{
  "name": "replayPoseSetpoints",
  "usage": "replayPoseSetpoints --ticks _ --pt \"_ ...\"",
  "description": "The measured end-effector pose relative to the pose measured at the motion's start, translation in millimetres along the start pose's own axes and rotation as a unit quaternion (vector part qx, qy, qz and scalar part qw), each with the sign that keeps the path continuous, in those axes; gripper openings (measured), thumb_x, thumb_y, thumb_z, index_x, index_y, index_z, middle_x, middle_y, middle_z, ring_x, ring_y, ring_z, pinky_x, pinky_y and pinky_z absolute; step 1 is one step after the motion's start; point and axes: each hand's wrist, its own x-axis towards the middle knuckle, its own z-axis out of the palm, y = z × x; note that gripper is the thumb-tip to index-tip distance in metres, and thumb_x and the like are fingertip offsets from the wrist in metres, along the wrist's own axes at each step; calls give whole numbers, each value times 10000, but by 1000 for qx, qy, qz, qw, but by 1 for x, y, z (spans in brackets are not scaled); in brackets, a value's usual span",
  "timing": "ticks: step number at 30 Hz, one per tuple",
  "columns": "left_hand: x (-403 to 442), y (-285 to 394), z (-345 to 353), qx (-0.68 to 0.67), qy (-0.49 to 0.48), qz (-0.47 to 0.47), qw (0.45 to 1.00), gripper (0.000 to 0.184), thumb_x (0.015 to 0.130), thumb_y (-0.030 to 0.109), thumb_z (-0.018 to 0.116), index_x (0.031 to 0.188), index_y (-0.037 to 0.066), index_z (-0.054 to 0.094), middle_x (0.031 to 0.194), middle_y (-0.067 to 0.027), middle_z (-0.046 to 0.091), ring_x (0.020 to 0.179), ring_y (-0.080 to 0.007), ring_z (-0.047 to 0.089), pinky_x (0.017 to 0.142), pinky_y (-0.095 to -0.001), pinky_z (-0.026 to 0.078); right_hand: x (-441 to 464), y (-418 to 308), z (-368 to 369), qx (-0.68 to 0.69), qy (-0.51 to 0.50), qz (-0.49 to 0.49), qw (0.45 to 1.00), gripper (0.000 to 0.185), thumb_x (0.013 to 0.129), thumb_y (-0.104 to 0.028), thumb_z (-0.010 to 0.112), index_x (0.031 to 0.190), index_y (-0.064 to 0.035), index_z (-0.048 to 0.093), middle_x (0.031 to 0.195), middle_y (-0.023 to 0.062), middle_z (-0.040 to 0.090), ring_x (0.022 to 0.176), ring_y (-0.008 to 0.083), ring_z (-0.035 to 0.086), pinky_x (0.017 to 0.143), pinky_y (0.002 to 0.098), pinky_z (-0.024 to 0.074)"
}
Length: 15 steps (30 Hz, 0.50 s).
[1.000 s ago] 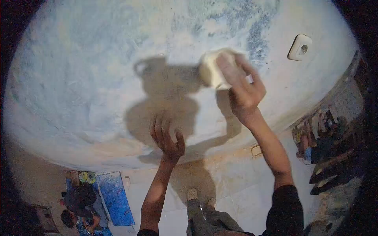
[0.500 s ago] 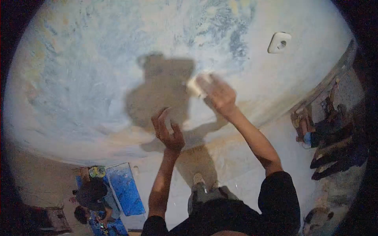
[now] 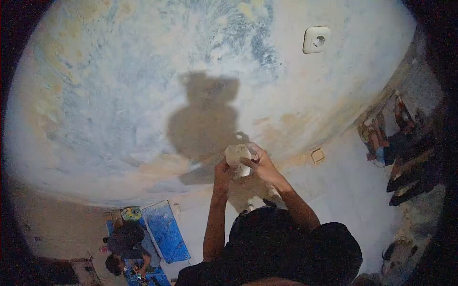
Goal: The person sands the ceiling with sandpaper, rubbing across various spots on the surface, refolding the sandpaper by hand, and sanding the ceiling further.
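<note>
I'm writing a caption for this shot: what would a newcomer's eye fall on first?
Probably the large, dark, rounded shadow cast on the mottled blue-and-white wall, near the middle of the view. At its lower right, the bare left hand and bare right hand hold a pale, roundish pad. Then, at lower left, comes a bright blue rectangular panel beside a person in dark clothing.

The black shirt (image 3: 267, 238) has short, loose sleeves (image 3: 338, 243) at its sides, leaving both forearms (image 3: 216, 224) bare beyond it.
</note>
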Motion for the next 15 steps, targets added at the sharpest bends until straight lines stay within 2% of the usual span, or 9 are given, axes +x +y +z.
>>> replayPoseSetpoints --ticks 1,3,5,7,9,11,12,14,15 --pt "6 1 6 71 10 32 997 413 844 168 669 1213 13 567 1114 -74 632 995 -152 594 871 -305 464 5 -6 -7 1 -5 -4 1000 302 896 -54 614 1173 11 513 967 54 663 872 87 595 736 265 504" --pt "3 15 17 141 46 35 988 355 851 155 665 1167 7 602 1047 -64 654 942 -137 603 829 -295 477 5 -18 -13 -176 23 -44 983 311 885 -31 618 1171 8 502 1000 74 663 891 95 598 734 282 513" --pt "9 36 39 201 84 40 975 301 857 143 661 1122 1 637 981 -54 676 890 -123 611 787 -284 489 15 -24 -25 -195 15 -53 979 325 884 -39 620 1184 -3 504 1029 94 654 911 100 594 743 287 516" --pt "19 56 58 323 85 107 937 290 851 142 666 1103 -1 644 925 -72 685 806 -128 622 716 -282 500 23 -32 -33 -208 9 -55 977 338 883 -46 623 1198 -13 507 1058 114 646 931 105 591 751 292 519" --pt "27 59 71 306 96 163 933 279 850 119 653 1100 -5 638 878 -114 682 753 -124 618 644 -287 502 34 -49 -36 -203 27 -75 976 485 867 -139 658 1304 -59 464 1045 141 651 876 195 644 754 337 534" --pt "35 66 73 452 127 224 854 269 862 94 621 1091 -47 622 879 -183 672 708 -177 643 631 -310 509 42 -49 -41 -184 25 -113 976 519 869 -142 653 1333 -68 433 1060 129 652 859 201 645 751 339 532" --pt "42 64 69 453 133 226 852 269 862 94 621 1091 -47 622 879 -183 672 708 -177 643 631 -310 509 44 -48 -44 -165 29 -148 975 553 872 -144 648 1362 -76 401 1074 117 652 843 207 646 749 341 529" --pt "59 54 56 584 296 443 612 265 885 90 584 1085 -82 606 921 -243 658 708 -276 674 626 -341 516 44 -41 -62 -200 -8 -133 971 564 893 -115 614 1390 -97 348 1113 116 638 923 200 630 786 337 521" --pt "67 61 54 565 345 480 576 269 891 95 579 1080 -94 602 955 -260 653 751 -319 676 631 -359 519 43 -35 -73 -235 -40 -120 964 580 914 -86 580 1418 -117 294 1151 114 624 1004 193 613 823 332 513"
